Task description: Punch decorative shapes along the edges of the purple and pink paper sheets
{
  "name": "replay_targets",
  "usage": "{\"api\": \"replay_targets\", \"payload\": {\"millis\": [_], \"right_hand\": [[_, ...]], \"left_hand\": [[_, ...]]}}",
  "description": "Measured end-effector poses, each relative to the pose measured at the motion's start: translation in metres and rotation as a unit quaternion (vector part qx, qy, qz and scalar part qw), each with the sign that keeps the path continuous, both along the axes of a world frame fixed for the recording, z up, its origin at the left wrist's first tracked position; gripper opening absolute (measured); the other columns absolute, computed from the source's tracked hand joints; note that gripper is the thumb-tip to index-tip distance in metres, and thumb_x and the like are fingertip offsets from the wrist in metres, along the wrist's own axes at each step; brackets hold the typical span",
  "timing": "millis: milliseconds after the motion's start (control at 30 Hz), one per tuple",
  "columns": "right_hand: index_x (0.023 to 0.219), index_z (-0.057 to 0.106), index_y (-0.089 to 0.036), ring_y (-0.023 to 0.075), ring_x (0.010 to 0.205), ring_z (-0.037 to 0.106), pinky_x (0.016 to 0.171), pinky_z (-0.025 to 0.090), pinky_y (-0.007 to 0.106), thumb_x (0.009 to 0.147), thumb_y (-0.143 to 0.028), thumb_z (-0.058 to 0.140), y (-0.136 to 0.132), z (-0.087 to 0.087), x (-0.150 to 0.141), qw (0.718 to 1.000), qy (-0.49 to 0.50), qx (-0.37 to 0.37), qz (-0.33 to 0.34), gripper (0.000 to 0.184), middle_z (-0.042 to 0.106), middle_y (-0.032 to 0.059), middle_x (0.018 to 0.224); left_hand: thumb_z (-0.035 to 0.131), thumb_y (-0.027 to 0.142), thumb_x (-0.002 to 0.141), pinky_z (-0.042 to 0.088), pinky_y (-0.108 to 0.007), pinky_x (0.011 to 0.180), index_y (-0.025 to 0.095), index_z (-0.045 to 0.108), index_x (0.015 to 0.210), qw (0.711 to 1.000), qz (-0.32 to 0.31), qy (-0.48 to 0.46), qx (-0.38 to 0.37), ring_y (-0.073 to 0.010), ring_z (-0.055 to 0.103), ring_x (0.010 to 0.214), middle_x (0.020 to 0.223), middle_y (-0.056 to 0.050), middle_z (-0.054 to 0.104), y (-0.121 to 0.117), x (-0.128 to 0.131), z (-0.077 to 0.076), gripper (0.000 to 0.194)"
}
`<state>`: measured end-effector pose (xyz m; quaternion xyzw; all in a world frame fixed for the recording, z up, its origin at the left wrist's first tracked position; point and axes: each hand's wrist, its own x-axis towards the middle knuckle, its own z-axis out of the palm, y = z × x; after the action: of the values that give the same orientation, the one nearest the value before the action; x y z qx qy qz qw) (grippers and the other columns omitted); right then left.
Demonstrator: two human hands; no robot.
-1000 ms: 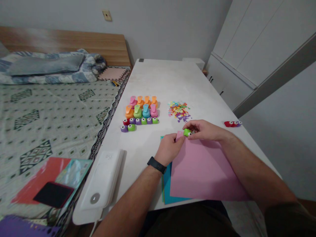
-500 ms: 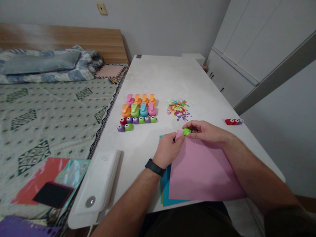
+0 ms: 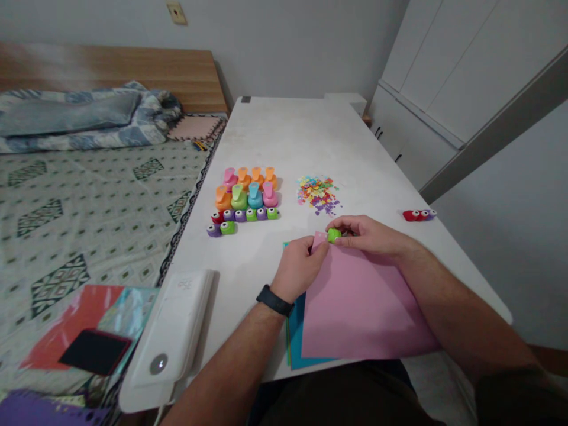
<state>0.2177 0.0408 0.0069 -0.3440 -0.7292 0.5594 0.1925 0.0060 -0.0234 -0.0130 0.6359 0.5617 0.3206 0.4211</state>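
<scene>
Left hand (image 3: 296, 267), a black strap watch (image 3: 275, 300) at its wrist, pinching the far corner of a pink paper sheet (image 3: 364, 307), thumb and fingers pressed together on the paper. Right hand (image 3: 368, 234) reaching in from the right, fingers curled and pinching a small green plastic craft punch (image 3: 334, 235), right at that same corner and touching the left hand's fingers. Whether the paper sits inside the punch: hidden, impossible to tell.

Under the pink sheet, a teal paper sheet (image 3: 306, 334), both on the near part of a long white table (image 3: 284, 136). Farther up the table, left of the hands, a tight block of larger pink, orange, green and blue punches (image 3: 246, 189), with a row of small round-headed punches (image 3: 242, 215) just nearer. Straight ahead, a loose heap of multicoloured paper cutouts (image 3: 317, 194) — and far right, near the table edge, small red and purple punches (image 3: 417, 215).
</scene>
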Motion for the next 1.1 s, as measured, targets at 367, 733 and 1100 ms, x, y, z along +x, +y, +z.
{"api": "replay_targets", "payload": {"millis": [367,733,1100], "right_hand": [[0.113,0.066,-0.018,0.0174,0.086,0.057,0.08,0.045,0.033,0.085,-0.036,0.073,-0.0014,-0.0006,-0.0024,1.0,0.01,-0.014,-0.017,0.034,0.066,0.0047,0.1],[0.116,0.064,-0.018,0.0176,0.092,0.057,0.084,0.046,0.033,0.086,-0.037,0.072,0.0006,-0.0026,-0.0009,0.999,0.025,-0.027,0.008,0.036,0.065,0.0054,0.105],[0.109,0.065,-0.018,0.0183,0.088,0.059,0.082,0.048,0.033,0.084,-0.034,0.073,-0.0006,-0.0078,-0.0044,1.0,0.01,-0.001,-0.026,0.03,0.067,0.0054,0.099]], "left_hand": [[0.051,0.052,0.092,0.022,-0.025,0.055,0.015,0.059,0.068,1.0,0.004,0.008,-0.002,-0.0118,0.041,0.063,0.062,0.002,0.047,0.0,0.0003,0.002,0.045],[0.051,0.052,0.092,0.022,-0.025,0.055,0.015,0.061,0.069,1.0,0.001,-0.002,0.002,-0.012,0.04,0.063,0.062,0.002,0.047,-0.0005,-0.0001,0.0008,0.044],[0.051,0.054,0.091,0.021,-0.026,0.055,0.016,0.056,0.065,1.0,0.004,-0.002,-0.007,-0.0116,0.037,0.061,0.061,0.002,0.044,-0.0002,0.0004,0.0035,0.046]]}}
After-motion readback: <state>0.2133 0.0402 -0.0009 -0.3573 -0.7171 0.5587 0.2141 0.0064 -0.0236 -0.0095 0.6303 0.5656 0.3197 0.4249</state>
